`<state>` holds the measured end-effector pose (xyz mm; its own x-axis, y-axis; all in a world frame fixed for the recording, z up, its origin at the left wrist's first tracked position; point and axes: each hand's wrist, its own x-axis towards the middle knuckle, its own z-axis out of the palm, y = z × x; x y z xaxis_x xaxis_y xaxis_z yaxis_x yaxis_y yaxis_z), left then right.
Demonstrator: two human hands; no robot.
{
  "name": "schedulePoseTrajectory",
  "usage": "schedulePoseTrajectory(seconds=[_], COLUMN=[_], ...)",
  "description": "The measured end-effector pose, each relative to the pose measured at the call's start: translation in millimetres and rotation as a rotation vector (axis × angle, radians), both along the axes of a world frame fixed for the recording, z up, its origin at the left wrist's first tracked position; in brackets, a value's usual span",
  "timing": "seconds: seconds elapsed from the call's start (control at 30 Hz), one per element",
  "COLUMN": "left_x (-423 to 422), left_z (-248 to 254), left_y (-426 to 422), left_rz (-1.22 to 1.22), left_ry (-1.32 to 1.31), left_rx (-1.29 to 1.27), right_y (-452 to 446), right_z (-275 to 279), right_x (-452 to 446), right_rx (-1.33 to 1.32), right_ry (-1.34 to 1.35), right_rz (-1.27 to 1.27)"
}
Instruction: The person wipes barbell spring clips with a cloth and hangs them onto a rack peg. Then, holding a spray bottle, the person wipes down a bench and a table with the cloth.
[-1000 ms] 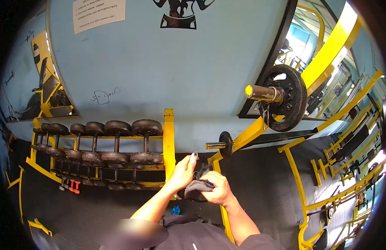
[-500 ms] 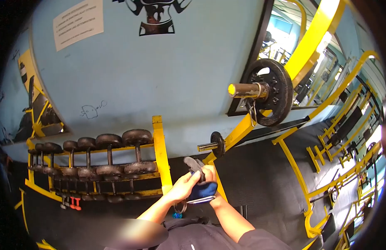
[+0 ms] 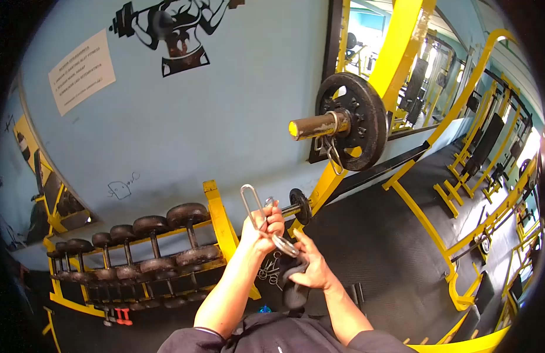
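Observation:
A metal spring collar (image 3: 250, 203) sits in my left hand (image 3: 262, 230), whose fingers are curled round it. One long wire loop of the collar stands up above the hand, and its coil reaches down toward my right hand. Just to the right, my right hand (image 3: 313, 267) has its fingers stretched out close to the coil. Its thumb lies over a dark, rounded thing (image 3: 294, 288), and I cannot make out what that is. Beneath the hands, several more metal collars (image 3: 271, 272) hang or lie against the dark floor.
A dumbbell rack (image 3: 222, 223) with several black dumbbells stands at left. Ahead, a yellow frame carries a weight plate (image 3: 369, 126) on a peg (image 3: 316, 126) and a smaller plate (image 3: 300, 206) lower down. Gym machines (image 3: 478, 153) line the right side.
My hands were together around a dark blue thing and a metal loop; now they are apart. My left hand has risen with the collar, and my right hand has opened out. The view has shifted.

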<state>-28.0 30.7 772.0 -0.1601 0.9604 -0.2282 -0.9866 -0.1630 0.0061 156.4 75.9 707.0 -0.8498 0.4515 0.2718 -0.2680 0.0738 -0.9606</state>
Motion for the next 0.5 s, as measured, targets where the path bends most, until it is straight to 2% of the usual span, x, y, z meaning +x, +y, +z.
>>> schedulePoseTrajectory(seconds=[0.03,0.1,0.13,0.17,0.23,0.27,0.3,0.37,0.4,0.43,0.47,0.5], left_x=[3,16,25,29,38,42,33,35,33,29,24,17], left_z=[-2,2,2,7,29,39,23,38,34,28,27,36], left_y=[11,27,34,39,40,38,41,39,38,35,34,28], left_rz=[0.005,0.011,0.051,0.038,0.081,0.116,0.117,0.239,0.245,0.59,0.94,0.946], left_ry=[0.067,0.137,0.247,0.259,0.543,0.529,0.637,1.001,1.006,1.198,1.368,1.376], left_rx=[0.053,-0.092,-0.201,-0.198,-0.307,-0.325,-0.375,-0.64,-0.643,-0.487,-0.303,-0.301], right_y=[-3,6,12,14,21,31,33,43,53,62,73,83], right_z=[25,29,28,27,37,48,66,87,96,100,111,123], right_x=[-3,-10,-20,-21,-23,-30,-27,-25,-31,-36,-39,-42], right_rx=[0.146,0.222,0.23,0.067,0.179,0.476,0.54,0.558,0.579,0.428,0.44,0.448], right_ry=[0.105,0.216,0.319,0.287,0.263,0.365,0.35,0.255,0.312,0.233,0.126,0.018], right_rz=[0.007,-0.062,-0.18,-0.234,-0.381,-0.515,-0.546,-0.583,-0.593,-0.539,-0.485,-0.43])
